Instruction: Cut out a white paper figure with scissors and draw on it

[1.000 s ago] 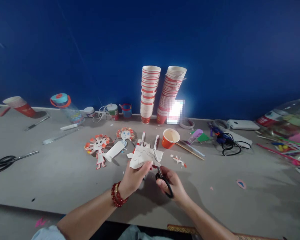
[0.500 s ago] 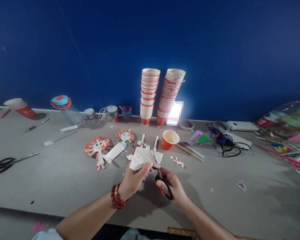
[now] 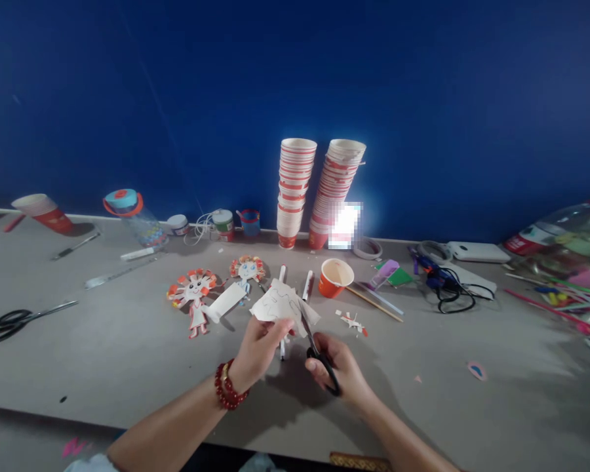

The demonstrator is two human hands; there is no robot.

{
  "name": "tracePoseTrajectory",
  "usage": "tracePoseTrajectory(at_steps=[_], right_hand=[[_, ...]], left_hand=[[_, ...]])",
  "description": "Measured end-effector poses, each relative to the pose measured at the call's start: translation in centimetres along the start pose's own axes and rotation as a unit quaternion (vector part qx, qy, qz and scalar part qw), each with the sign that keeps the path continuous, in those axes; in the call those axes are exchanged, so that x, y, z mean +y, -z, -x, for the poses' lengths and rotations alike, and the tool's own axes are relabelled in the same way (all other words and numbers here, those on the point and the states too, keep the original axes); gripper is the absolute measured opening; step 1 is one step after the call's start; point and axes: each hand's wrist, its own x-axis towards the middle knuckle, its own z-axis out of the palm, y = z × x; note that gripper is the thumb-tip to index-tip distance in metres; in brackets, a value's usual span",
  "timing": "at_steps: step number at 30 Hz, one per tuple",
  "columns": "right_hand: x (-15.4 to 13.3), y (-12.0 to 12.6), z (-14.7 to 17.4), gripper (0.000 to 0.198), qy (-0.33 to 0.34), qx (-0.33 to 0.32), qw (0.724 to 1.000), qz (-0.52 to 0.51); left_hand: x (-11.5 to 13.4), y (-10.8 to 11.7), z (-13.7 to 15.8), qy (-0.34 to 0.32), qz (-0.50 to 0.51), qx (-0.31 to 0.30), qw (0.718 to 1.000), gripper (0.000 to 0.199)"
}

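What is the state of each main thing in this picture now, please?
Drawn-on white paper, held by left hand
Scissors in right hand, blades at paper, opening unclear
Scissors on table, lying, blades closed
Orange paper cup, upright, open-topped
Left cup stack, nested, upright
Right cup stack, nested, leaning
Blue-lidded bottle, lid on
Two paper dolls, lying down

Left hand (image 3: 259, 349): most fingers hidden under paper (image 3: 276, 303); bottle (image 3: 565, 221) cut off by right edge; bright patch (image 3: 344, 226) pixelated.
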Motion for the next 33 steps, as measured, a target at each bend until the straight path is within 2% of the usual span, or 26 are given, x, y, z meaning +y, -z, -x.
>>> tracePoseTrajectory(at_steps=[7, 24, 33], right_hand=[[-0.9, 0.1, 0.0, 0.065, -0.017, -0.024, 0.999, -0.041], [-0.8, 0.3, 0.2, 0.064, -0.015, -0.037, 0.998, -0.046], [-0.8, 0.3, 0.1, 0.065, -0.012, -0.027, 0.999, -0.045]], left_hand=[[0.9, 0.1, 0.0, -0.016, -0.049, -0.044, 0.998, 0.017], [1.2, 0.1, -0.2, -0.021, -0.041, -0.041, 0.998, 0.017], [1.1, 0.2, -0.1, 0.01, -0.021, -0.057, 0.998, 0.018]])
